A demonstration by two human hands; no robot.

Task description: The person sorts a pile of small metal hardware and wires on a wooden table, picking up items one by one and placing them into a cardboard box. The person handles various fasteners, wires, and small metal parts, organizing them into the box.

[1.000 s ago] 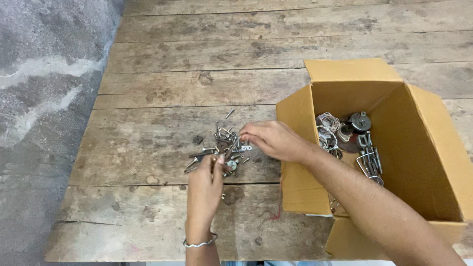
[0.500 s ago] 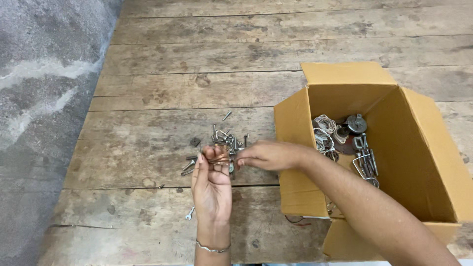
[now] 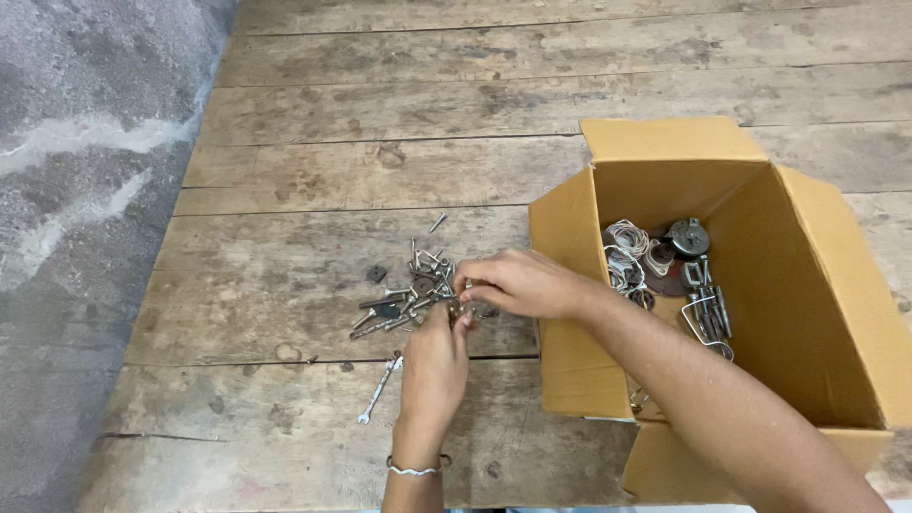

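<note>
A pile of bolts, nuts and other small metal parts (image 3: 408, 290) lies on the wooden plank table (image 3: 313, 161). My left hand (image 3: 434, 366) reaches up to the pile's right edge, its fingertips pinching a small metal piece (image 3: 460, 310). From the right, my right hand (image 3: 518, 283) meets it, fingers curled on the same small piece. Both hands touch at that spot. What exactly sits between the fingers is mostly hidden.
An open cardboard box (image 3: 570, 237) stands to the right, holding wire coils, metal clips and round metal parts (image 3: 665, 261). A small spanner (image 3: 378, 389) lies on the planks left of my left wrist. A grey concrete floor (image 3: 76, 190) borders the table on the left.
My left hand turned from palm-up open to fingers closing near the pile's right edge. The right hand stayed by the pile. A small spanner now lies in view beside my left wrist.
</note>
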